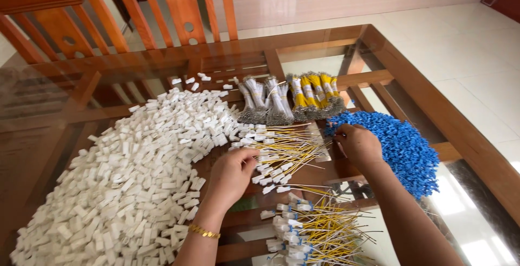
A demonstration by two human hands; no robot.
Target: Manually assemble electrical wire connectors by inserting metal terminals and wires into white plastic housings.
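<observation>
On the glass-topped wooden table (411,76) a loose fan of thin yellow wires with white end caps (284,149) lies at the centre, and everything else is placed from it; the left hand (232,175) rests just below and left of this fan, fingers curled together at its white-capped ends, though whether they pinch a piece I cannot tell; the right hand (357,142) sits at the fan's right edge, fingertips drawn together at the border of a heap of small blue plastic pieces (403,149), and what it grips, if anything, is too small to see; the two hands are apart, with the fan between them; left of the fan spreads a large mound of small white plastic blocks (130,179); beyond the fan stand tied bundles of white and yellow wires (290,101); nearer the viewer than the fan lies a second pile of yellow wires with white and blue caps (314,228); two orange-brown wooden chairs (179,6) stand past the table's far edge.
</observation>
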